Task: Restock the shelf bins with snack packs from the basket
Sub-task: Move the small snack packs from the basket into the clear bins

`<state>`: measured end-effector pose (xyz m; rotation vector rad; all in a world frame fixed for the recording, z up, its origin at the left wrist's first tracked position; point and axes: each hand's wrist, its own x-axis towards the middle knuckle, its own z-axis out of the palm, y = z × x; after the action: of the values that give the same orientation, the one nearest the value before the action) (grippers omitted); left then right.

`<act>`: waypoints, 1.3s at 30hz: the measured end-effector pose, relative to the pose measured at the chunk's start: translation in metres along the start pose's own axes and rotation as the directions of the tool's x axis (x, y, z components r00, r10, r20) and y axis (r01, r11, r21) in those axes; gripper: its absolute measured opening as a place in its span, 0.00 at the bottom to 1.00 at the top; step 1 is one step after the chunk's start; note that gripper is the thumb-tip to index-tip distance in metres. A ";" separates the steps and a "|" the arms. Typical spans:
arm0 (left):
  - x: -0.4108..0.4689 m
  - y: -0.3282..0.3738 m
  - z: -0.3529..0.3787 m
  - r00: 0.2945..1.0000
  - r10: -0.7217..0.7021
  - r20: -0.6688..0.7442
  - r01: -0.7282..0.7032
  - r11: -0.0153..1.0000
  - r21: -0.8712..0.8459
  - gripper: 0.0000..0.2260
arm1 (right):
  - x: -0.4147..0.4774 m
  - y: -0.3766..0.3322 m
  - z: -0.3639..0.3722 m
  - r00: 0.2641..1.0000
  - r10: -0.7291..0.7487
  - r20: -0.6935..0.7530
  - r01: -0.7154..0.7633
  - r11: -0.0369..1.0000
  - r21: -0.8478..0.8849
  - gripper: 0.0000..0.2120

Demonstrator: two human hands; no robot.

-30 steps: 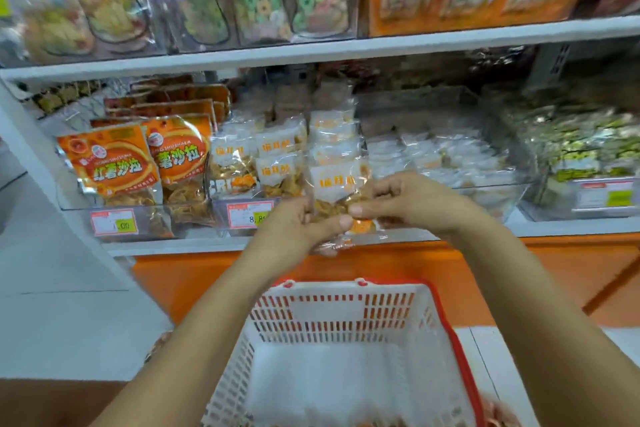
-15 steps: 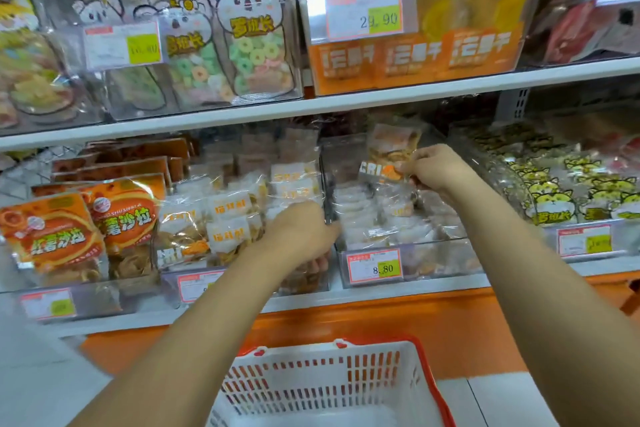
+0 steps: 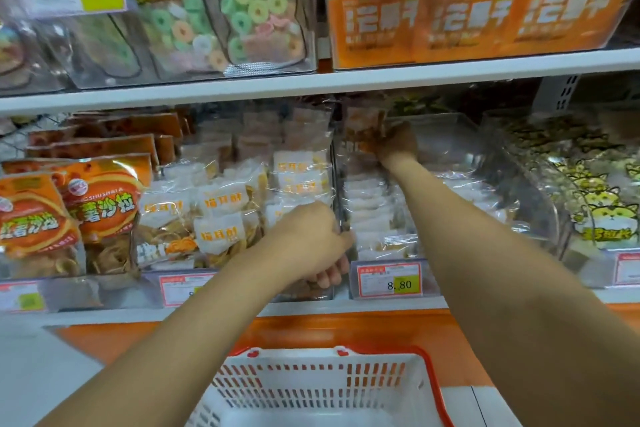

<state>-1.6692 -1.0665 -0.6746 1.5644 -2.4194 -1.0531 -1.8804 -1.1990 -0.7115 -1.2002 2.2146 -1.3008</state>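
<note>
A snack pack [image 3: 363, 126] is pinched upright by the right hand [image 3: 398, 146] at the rear of the clear bin [image 3: 460, 128]; the left hand [image 3: 311, 239] is curled at the front of the neighbouring bin [image 3: 249, 276] — around what cannot be told. Released leaning, the pack could topple forward. Clearance beneath the upper shelf [image 3: 346, 81] is tight — open room is left rightward.

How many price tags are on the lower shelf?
4 price tags: far-left tag, tag partly behind the left arm, 8.80 tag, cut-off far-right tag. More may be hidden.
</note>
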 end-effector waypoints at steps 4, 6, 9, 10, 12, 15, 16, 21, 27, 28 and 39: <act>0.001 0.000 0.000 1.000 -0.008 -0.001 0.008 1.000 0.006 0.21 | 0.008 0.002 0.011 0.996 -0.088 -0.027 0.088 0.996 -0.008 0.16; 0.002 -0.001 0.000 1.000 -0.017 -0.001 0.017 1.000 0.009 0.21 | 0.008 0.001 0.012 0.991 -0.133 -0.033 0.131 0.990 -0.053 0.16; 0.003 -0.001 0.001 1.000 -0.030 -0.005 0.030 1.000 -0.006 0.21 | 0.015 0.006 0.014 0.988 -0.128 -0.087 0.125 0.991 -0.041 0.14; 0.003 -0.001 0.001 0.999 -0.041 -0.007 0.041 0.999 -0.028 0.21 | 0.014 0.006 0.013 0.987 -0.120 -0.108 0.120 0.993 -0.007 0.12; 0.002 -0.001 0.002 0.998 -0.066 -0.007 0.066 0.994 -0.090 0.20 | 0.013 0.007 0.014 0.986 -0.083 -0.146 0.094 0.993 0.069 0.07; 0.001 -0.001 0.002 0.997 -0.080 -0.014 0.077 0.989 -0.129 0.19 | 0.010 0.005 0.017 0.983 -0.086 -0.160 0.082 0.996 -0.033 0.06; 0.001 0.000 0.002 0.997 -0.081 -0.013 0.078 0.986 -0.146 0.19 | 0.008 0.003 0.016 0.987 -0.093 -0.129 0.081 0.992 -0.095 0.08; 0.000 -0.002 0.002 0.998 -0.063 -0.021 0.059 0.986 -0.157 0.20 | -0.003 -0.011 0.004 0.992 -0.118 0.048 0.127 0.939 -0.321 0.15; -0.018 -0.019 0.018 0.982 0.024 -0.186 -0.052 0.988 -0.147 0.15 | -0.038 -0.031 -0.016 0.985 -0.152 0.076 0.169 0.913 -0.371 0.16; -0.022 -0.023 0.020 0.973 0.060 -0.224 -0.088 0.989 -0.120 0.14 | -0.047 -0.034 -0.023 0.983 -0.167 0.081 0.185 0.912 -0.367 0.15; -0.100 -0.153 0.058 0.930 -0.270 -0.248 0.291 0.955 0.055 0.15 | -0.269 0.027 -0.034 0.846 -0.367 0.386 0.404 0.915 -0.016 0.17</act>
<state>-1.5264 -0.9916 -0.7782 1.9861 -2.1562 -0.7427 -1.7531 -0.9620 -0.7540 -1.8359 1.8330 -0.9837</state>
